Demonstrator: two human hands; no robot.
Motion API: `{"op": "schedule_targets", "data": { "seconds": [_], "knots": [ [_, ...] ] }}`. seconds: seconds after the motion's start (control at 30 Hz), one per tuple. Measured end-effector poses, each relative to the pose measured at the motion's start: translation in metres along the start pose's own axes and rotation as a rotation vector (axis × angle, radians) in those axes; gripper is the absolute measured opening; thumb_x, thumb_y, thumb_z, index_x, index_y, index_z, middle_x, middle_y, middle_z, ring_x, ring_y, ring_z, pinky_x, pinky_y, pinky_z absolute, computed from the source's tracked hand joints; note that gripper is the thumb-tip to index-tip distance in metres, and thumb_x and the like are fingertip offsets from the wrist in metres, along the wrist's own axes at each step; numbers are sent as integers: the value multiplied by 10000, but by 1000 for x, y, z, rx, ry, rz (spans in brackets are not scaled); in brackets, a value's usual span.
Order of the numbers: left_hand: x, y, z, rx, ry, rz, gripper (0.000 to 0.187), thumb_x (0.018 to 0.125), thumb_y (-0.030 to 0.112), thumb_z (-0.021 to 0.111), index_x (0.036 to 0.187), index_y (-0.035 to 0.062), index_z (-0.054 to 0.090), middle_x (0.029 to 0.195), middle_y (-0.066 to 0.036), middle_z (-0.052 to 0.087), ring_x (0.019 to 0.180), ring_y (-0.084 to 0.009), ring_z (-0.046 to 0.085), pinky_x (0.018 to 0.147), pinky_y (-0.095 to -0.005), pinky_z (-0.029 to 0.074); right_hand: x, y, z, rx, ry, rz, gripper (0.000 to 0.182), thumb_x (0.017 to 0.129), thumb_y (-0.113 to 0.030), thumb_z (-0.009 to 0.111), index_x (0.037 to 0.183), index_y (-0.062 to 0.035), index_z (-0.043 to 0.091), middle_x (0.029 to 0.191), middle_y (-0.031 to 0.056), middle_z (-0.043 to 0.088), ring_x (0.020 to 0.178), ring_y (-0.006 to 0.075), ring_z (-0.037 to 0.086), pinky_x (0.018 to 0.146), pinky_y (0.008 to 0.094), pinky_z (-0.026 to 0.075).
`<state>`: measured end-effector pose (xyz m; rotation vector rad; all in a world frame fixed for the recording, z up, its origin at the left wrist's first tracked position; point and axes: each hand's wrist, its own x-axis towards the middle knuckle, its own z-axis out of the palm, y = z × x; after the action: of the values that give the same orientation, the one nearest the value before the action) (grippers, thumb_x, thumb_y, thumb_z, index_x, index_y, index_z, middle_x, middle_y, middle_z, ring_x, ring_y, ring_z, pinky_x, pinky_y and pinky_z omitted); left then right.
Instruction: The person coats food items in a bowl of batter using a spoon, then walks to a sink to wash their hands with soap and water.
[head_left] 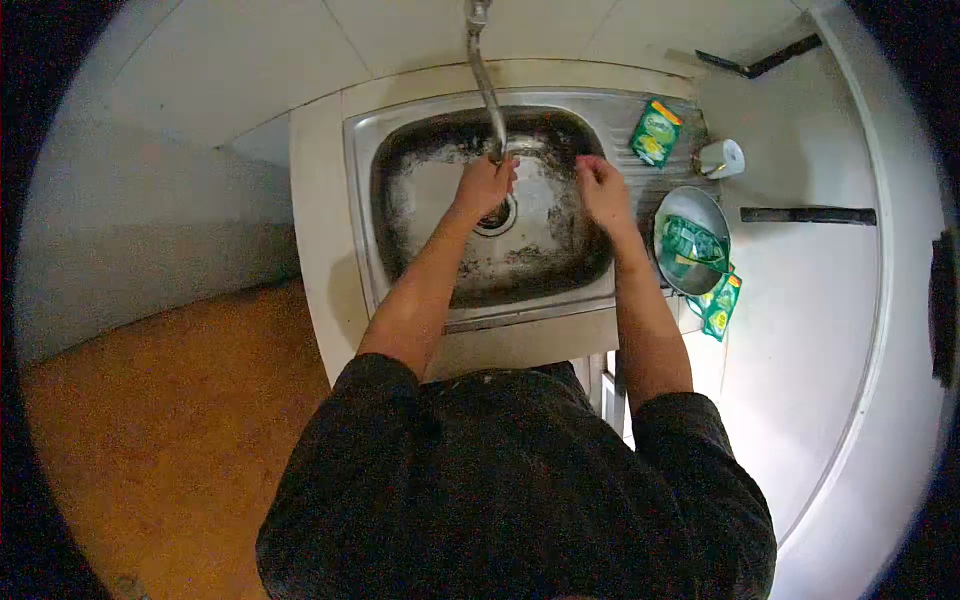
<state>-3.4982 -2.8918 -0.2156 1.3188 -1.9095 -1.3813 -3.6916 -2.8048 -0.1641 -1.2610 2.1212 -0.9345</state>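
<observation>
My left hand (485, 186) is at the lower end of the faucet spout (487, 90), its fingers curled around the tip. Just how the fingers meet the metal is partly hidden. Over the right side of the stained steel sink (440, 255) hovers my right hand (604, 198), with its fingers bent loosely and nothing visible in them. Below my left hand lies the round drain (497, 222), partly covered by that hand.
Right of the basin stand a green packet (656, 133), a white cup (720, 158) and a metal bowl (666, 215) holding green packaging (697, 242). Another green packet (722, 308) lies below the bowl. A white wall or door with a black handle (808, 216) borders the right side.
</observation>
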Motion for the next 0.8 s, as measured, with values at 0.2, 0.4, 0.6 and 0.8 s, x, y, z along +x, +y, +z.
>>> {"op": "schedule_targets", "data": {
  "seconds": [0.2, 0.4, 0.6, 0.8],
  "knots": [
    [-1, 0, -6, 211, 172, 66, 272, 821, 278, 571, 684, 45, 606, 475, -61, 486, 456, -216, 493, 509, -408, 409, 33, -96, -29, 98, 201, -485, 257, 869, -230, 625, 1083, -90, 647, 859, 80, 671, 772, 148, 620, 727, 281, 483],
    [-57, -26, -54, 56, 69, 111, 149, 767, 188, 585, 749, 43, 556, 624, -75, 521, 584, -191, 514, 585, -362, 425, 67, -191, -35, 102, 76, -648, 287, 870, -212, 622, 1131, -93, 625, 901, 95, 649, 811, 193, 619, 734, 305, 492],
    [-118, -10, -100, 86, 267, -14, 133, 781, 137, 602, 815, 12, 573, 697, -49, 543, 639, -147, 531, 623, -295, 440, 97, -195, -16, 51, -8, -838, 262, 866, -175, 627, 1091, -40, 636, 910, 116, 647, 774, 212, 608, 698, 283, 478],
    [-153, -33, -110, -228, 344, -158, 80, 801, 61, 587, 865, 15, 595, 746, -10, 578, 688, -104, 534, 652, -249, 445, 87, -200, -10, 231, 104, -696, 171, 853, -134, 639, 960, -6, 676, 873, 125, 660, 744, 233, 632, 672, 303, 500]
  ]
}}
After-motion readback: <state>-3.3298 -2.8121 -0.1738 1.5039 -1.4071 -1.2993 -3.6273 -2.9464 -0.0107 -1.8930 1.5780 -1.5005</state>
